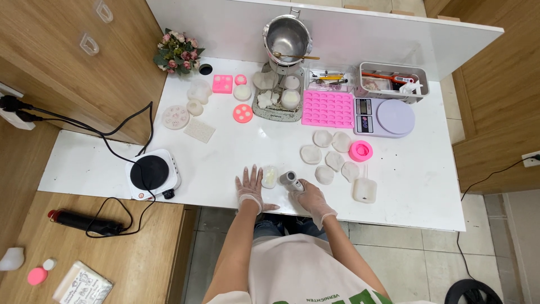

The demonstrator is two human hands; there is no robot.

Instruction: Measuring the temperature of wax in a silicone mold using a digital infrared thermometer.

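From my remote seat, sweeping left to right: a black-topped hotplate (153,174) sits at the bench's (236,155) front-left corner, its cable trailing off the edge. Near the middle of the front edge my left hand (251,190) lies flat on the bench, gloved, fingers spread wide, holding nothing. Just beside its fingertips rests the small clear mould (270,176), holding a pale, cream-coloured fill that looks smooth and set. Right of that, my right hand (310,197), gloved too, is closed around a grey cylindrical tool (290,179), whose blunt round end points toward the mould without touching it. I judge this as working on that one mould piece; the next move calls for steadying the mould with the free hand and bringing the tool tip closer. Further right, several whitish round moulds (331,155) cluster beside a pink ring mould (360,151).
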